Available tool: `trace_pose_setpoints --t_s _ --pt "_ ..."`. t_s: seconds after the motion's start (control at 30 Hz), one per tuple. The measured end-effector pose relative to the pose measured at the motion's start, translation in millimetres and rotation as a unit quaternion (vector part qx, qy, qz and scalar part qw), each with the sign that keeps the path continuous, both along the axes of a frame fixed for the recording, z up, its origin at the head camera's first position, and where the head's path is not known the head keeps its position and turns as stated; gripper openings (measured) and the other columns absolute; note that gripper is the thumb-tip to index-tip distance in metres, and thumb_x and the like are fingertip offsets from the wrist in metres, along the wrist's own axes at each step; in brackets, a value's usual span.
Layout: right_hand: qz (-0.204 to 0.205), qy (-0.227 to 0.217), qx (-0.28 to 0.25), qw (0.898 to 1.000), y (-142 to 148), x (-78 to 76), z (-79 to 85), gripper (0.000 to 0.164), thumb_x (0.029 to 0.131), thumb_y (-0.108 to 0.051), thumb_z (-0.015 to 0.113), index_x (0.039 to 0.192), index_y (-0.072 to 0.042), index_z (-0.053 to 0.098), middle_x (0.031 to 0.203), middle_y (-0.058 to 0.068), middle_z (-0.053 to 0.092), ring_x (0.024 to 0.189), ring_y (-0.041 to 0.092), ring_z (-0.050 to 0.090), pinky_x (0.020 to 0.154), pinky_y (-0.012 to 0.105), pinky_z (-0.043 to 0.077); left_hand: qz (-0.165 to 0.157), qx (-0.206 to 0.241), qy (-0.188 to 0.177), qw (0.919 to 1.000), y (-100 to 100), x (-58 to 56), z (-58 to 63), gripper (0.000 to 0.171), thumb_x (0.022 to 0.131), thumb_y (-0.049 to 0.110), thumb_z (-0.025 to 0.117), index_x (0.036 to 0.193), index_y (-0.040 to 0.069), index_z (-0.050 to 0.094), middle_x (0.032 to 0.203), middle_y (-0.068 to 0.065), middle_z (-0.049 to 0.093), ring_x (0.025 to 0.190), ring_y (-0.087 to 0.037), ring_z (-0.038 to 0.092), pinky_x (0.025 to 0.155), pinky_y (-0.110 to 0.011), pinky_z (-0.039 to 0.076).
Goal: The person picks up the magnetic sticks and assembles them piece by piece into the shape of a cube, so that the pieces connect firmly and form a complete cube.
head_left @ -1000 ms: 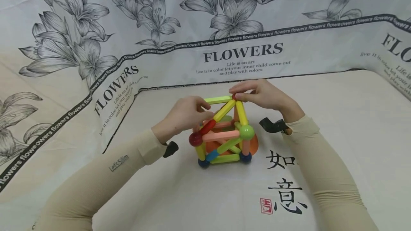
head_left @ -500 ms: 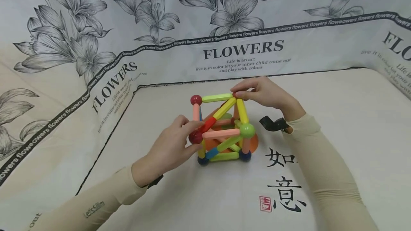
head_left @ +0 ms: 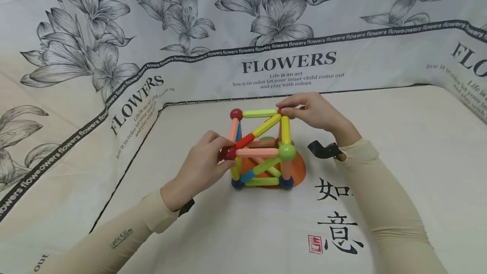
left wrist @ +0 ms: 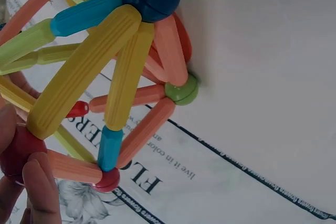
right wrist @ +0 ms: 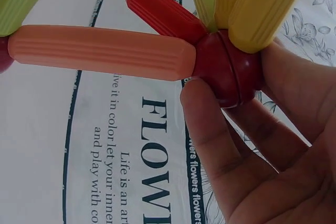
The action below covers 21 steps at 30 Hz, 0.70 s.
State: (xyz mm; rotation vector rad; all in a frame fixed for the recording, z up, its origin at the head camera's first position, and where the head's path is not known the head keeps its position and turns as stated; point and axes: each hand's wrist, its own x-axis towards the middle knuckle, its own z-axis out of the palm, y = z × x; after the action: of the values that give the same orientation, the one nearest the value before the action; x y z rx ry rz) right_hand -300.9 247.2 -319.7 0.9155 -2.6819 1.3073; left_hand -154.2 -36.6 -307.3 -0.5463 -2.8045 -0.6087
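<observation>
A cube-shaped frame of coloured magnetic sticks (head_left: 258, 152) and balls stands in the middle of the head view. At its near upper left corner my left hand (head_left: 201, 164) pinches a red ball (left wrist: 23, 154) between thumb and fingers. My right hand (head_left: 319, 115) holds another red ball (right wrist: 226, 69) at the far upper right corner, where several sticks meet. A diagonal made of a red stick (head_left: 244, 141) and a yellow stick (head_left: 266, 125) joins these two corners. The other upper corners have a red ball (head_left: 236, 114) and a green ball (head_left: 287, 152).
An orange disc (head_left: 298, 170) lies by the frame's base, partly hidden behind it. Dark blue balls (head_left: 286, 182) form the near lower corners. The pale cloth (head_left: 182, 240) carries black characters (head_left: 338, 231), and a flower-printed cloth (head_left: 289, 60) rises behind.
My left hand has come down and left from the upper sticks onto the near left red ball. The frame has turned slightly, showing more of the orange disc. My right hand keeps its hold.
</observation>
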Motion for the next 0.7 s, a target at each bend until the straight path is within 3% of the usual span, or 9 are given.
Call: trace_pose_setpoints --t_s 0.5,0.7 --pt "-0.048 0.026 0.023 0.998 2 -2.4 -2.5 0.032 0.097 -0.019 0.062 0.128 -0.010 0.066 0.122 0.011 0.070 0.104 0.027 0.068 0.093 0.049 0.054 -0.005 0.020 0.032 0.9993 8 -10.2 -9.9 0.036 0.081 0.013 0.081 0.114 0.008 0.067 0.105 -0.007 0.056 0.083 -0.013 0.060 0.076 -0.024 0.059" --pt "-0.035 0.017 0.005 0.999 -3 -3.0 -4.5 0.033 0.099 -0.020 0.060 0.129 -0.009 0.065 0.118 0.013 0.072 0.098 0.025 0.068 0.094 0.049 0.053 -0.017 0.029 0.037 0.9988 3 -8.9 -12.1 0.039 0.080 0.015 0.082 0.115 0.008 0.066 0.104 -0.006 0.055 0.084 -0.012 0.060 0.077 -0.023 0.058"
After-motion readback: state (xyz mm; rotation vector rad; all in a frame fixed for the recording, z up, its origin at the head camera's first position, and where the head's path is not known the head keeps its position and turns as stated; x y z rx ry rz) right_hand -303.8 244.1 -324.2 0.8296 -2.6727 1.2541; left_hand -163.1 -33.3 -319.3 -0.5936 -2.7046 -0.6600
